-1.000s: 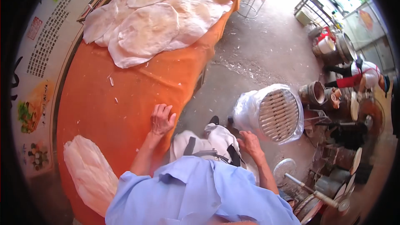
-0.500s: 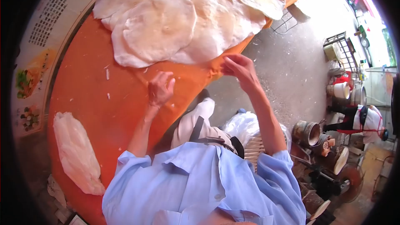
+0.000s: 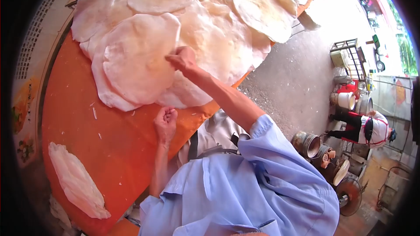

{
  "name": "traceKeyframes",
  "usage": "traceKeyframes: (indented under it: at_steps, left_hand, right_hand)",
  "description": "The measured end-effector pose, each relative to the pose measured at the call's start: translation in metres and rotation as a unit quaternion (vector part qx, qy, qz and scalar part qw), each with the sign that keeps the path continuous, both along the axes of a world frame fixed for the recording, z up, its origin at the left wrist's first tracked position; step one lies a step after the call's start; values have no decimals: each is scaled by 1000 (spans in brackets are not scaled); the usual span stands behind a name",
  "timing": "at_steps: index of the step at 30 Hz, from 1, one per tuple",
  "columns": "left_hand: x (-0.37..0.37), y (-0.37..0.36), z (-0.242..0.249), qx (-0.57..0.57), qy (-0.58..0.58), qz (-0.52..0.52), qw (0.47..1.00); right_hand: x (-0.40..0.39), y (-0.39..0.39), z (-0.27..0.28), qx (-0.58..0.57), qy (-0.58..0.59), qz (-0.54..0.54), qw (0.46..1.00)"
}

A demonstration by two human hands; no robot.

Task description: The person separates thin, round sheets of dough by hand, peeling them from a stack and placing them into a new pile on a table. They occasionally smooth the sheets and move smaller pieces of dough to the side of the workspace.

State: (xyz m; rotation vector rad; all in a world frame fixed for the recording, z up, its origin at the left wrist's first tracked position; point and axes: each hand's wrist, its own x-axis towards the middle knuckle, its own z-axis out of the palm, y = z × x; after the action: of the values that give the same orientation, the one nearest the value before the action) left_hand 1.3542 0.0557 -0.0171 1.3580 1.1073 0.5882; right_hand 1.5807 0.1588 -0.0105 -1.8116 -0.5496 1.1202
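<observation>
— Where is the right hand [image 3: 183,58]?

— Stretched out over the orange table [image 3: 118,148], fingers pinched shut on the edge of a round flatbread [image 3: 135,57]. That flatbread lies on top of a spread of others [image 3: 227,30], overlapping across the far half of the table.

— And the left hand [image 3: 165,120]?

— Resting on the orange cloth near the table's edge, just below the flatbreads. The fingers are curled in loosely; I cannot tell whether they hold anything.

— What else is on the table?

— A folded white stack [image 3: 76,181] lies at the near left, well apart from both hands. A few white crumbs [image 3: 94,112] are scattered between it and the flatbreads.

— Anyone nearby?

— Another person [image 3: 372,129], in white and red, crouches on the ground at the right, beside some pots [image 3: 311,145] and a white bucket [image 3: 344,99].
</observation>
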Motion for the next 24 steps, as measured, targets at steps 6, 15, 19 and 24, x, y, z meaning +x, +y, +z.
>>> traceKeyframes:
  at_steps: [6, 15, 19, 24]
  left_hand:
    - [57, 0, 34, -59, -19, 2, 998]
    - [210, 24, 33, -264, -293, 145, 908]
    - [266, 20, 35, -256, -219, 188, 922]
    - [306, 7, 29, -159, -127, 169, 964]
  right_hand:
    - [111, -25, 116, 157, -67, -14, 985]
    - [310, -80, 78, 58, -20, 38, 997]
    - [363, -81, 82, 98, -46, 83, 991]
    - [492, -69, 76, 118, -116, 33, 986]
